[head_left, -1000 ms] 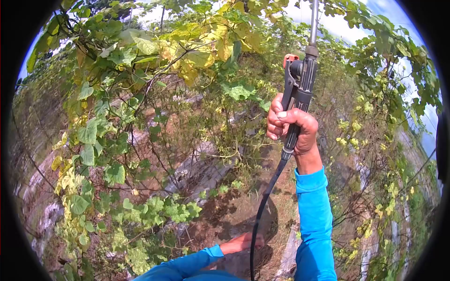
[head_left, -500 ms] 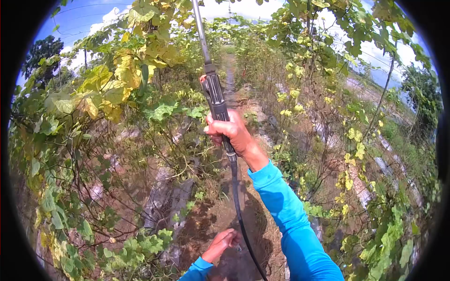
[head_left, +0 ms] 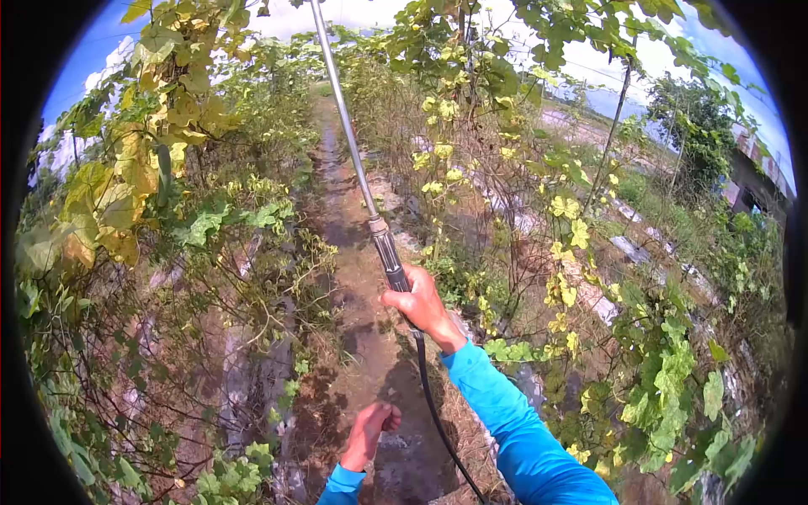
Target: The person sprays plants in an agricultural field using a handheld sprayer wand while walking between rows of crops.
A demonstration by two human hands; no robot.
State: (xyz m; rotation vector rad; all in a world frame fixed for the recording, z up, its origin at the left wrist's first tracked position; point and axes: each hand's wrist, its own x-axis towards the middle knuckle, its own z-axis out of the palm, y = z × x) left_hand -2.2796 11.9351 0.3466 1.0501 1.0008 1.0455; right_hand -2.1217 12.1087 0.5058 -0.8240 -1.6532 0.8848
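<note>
Wand tube (head_left: 347, 126): silvery grey, plain. Collar (head_left: 379, 225) below it: dull brown. Grip (head_left: 388, 257): black, streaked lengthwise with pale lines. Hose (head_left: 431, 400): solid black. Right sleeve (head_left: 523, 431): bright blue, darker along creases. Left sleeve (head_left: 342, 483): same plain blue. Large leaves (head_left: 126, 206) at left: yellow, mottled green and brown. Leaves (head_left: 669, 391) at lower right: fresh green. Path (head_left: 358, 349): brown, patched with dark grey shadow. Sky (head_left: 77, 63): deep blue, white clouds.

A brown dirt path (head_left: 353, 286) runs ahead of me between the plant rows. Pale grey sheeting (head_left: 236, 379) lies on the soil to my left, and similar strips (head_left: 629, 249) lie to my right.
</note>
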